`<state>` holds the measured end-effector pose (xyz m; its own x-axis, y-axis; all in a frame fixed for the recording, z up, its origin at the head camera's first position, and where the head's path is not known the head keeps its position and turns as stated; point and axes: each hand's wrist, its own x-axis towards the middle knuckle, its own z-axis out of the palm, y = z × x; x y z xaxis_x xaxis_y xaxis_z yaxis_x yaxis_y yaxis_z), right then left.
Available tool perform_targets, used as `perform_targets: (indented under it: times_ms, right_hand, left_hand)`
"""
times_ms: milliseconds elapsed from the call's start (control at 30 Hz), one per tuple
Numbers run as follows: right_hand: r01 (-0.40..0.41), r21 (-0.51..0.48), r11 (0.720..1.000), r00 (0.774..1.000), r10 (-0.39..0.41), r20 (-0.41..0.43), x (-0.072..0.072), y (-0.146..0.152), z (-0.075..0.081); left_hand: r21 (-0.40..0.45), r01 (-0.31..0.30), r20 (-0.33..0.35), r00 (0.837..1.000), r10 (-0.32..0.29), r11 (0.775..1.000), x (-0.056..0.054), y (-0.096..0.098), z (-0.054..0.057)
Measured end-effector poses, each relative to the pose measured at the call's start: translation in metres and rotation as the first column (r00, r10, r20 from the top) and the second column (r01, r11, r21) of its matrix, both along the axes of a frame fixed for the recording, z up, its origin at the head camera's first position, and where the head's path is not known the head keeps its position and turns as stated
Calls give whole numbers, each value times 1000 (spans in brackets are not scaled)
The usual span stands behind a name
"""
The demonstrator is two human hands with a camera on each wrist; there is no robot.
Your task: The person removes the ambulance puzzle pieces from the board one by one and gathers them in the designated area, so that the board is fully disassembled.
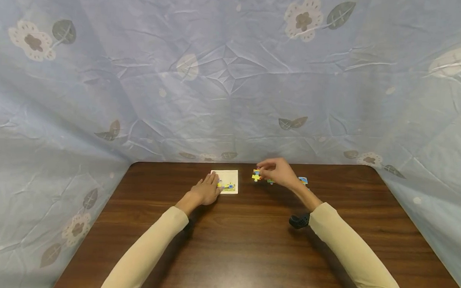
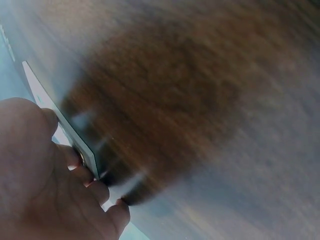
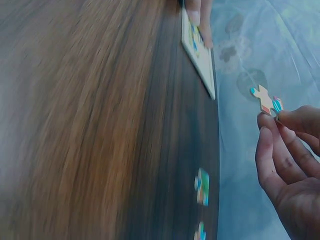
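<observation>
While the left grip [image 1: 205, 190] lay straight-fingered over one side of a pale, square tray [image 1: 228, 175], the right grip [image 1: 280, 173] pinched one puzzle piece [image 1: 256, 177]: flat, knobbed, yellow with blue, above the desk [image 1: 227, 228], right of the tray.

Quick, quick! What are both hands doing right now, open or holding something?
Left hand: open, resting on the puzzle tray.
Right hand: closed, pinching a puzzle piece between thumb and fingers.

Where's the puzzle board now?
In the head view, the puzzle board lies far back on the table, with the left hand on its left side and the right hand to its right.
</observation>
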<state>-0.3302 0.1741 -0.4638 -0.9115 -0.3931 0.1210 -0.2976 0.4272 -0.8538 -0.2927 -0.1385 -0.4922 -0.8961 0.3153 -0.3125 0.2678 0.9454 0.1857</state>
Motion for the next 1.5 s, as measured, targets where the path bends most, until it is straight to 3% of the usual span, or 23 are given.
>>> perform_targets:
  times_ms: [200,533,700,933,1133,1500]
  right_hand:
    - [-25,42,999,1000,25,5,5,26,1]
    - [-34,155,987,995,19,98,7,69,0]
    - [-31,157,987,988,6,156,7,85,-6]
    - [-22,195,981,990,-5,138,10,99,-14]
    - [-8,186,982,981,-28,191,14,107,-21]
    - [14,311,950,994,-47,100,9,105,-25]
  left_hand:
    - [-18,0,-3,1000,0,1000,2,-1,4]
    - [-18,11,-20,1000,-11,1000,2,1,8]
    - [-29,11,-25,1000,-12,1000,1,1,7]
    - [-36,3,-24,1000,-3,999,2,0,6]
    - [-29,10,-4,1000,-10,1000,4,1,2]
    - [-29,4,-14,1000,-4,1000,1,0,-1]
